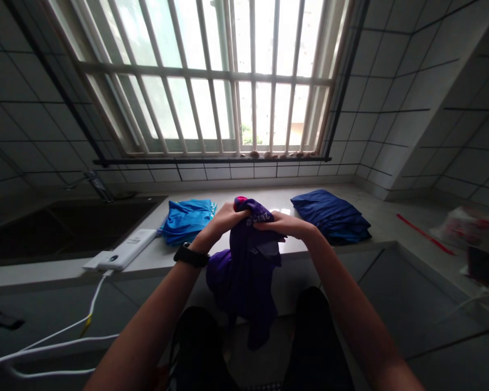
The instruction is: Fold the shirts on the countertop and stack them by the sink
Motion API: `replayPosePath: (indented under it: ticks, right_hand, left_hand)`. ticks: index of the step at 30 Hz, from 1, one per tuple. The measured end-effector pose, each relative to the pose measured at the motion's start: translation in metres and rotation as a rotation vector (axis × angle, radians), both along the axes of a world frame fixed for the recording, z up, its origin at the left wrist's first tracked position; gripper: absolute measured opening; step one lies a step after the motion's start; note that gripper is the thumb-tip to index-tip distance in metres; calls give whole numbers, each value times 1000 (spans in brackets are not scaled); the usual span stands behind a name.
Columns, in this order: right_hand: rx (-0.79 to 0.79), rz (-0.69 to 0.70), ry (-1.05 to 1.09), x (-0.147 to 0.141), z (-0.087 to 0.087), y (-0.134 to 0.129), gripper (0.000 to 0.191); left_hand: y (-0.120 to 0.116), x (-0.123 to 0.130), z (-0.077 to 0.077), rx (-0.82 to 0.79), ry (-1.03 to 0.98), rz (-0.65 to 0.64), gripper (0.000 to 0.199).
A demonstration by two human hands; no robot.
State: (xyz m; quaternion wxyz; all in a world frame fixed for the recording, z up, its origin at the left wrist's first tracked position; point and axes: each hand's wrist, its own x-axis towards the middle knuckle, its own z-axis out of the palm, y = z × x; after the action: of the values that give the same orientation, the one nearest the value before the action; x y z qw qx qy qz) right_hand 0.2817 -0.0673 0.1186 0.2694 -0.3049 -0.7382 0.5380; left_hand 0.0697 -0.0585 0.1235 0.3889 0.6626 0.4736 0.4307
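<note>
Only the head view here, so it's all from above. The person's got a dark purple garment (255, 271) held up in front of the counter (232, 191), bunched at the top and dangling past the front edge, down between the knees. Left hand (227, 216) is pinched on the bunched part next to a pink bit, right hand (284, 224) is closed on it by the white lettering. Can't really tell what the fingers underneath are doing. Looks like they hold it high and close together so the weight just hangs straight down, tbh.

The bright blue folded cloth (187, 220) sits left of the hands and the navy folded pile (330, 214) sits right, probably parked at the sides so the arms don't bump them. White power strip (132, 247) lies between the sink (85, 203) and the blue cloth, its cable (93, 298) dropping off the front, which I'd guess keeps it off the worktop.
</note>
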Motion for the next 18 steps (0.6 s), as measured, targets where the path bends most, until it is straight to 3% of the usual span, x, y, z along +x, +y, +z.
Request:
replayPosePath:
  ticks: [3, 5, 6, 8, 11, 15, 18]
  right_hand:
    - [-154, -145, 337, -7, 10, -6, 36]
    - [-218, -259, 559, -13, 17, -6, 32]
    - [-244, -297, 627, -17, 19, -5, 31]
    - [-291, -332, 685, -24, 20, -2, 30]
    - [-368, -341, 698, -30, 19, 0, 33]
    - [-468, -322, 697, -20, 24, -5, 32]
    - [-398, -337, 683, 2, 29, 1, 29]
  left_hand:
    - [-9, 3, 5, 170, 52, 228, 29]
    - [-21, 6, 10, 294, -38, 295, 28]
    - [-26, 7, 12, 294, -104, 250, 26]
    - [-35, 10, 16, 149, -197, 40, 31]
    - [-40, 13, 15, -102, -148, -259, 38]
    - [-36, 6, 4, -150, -63, -353, 37]
    - [-29, -10, 3, -213, -196, -295, 34]
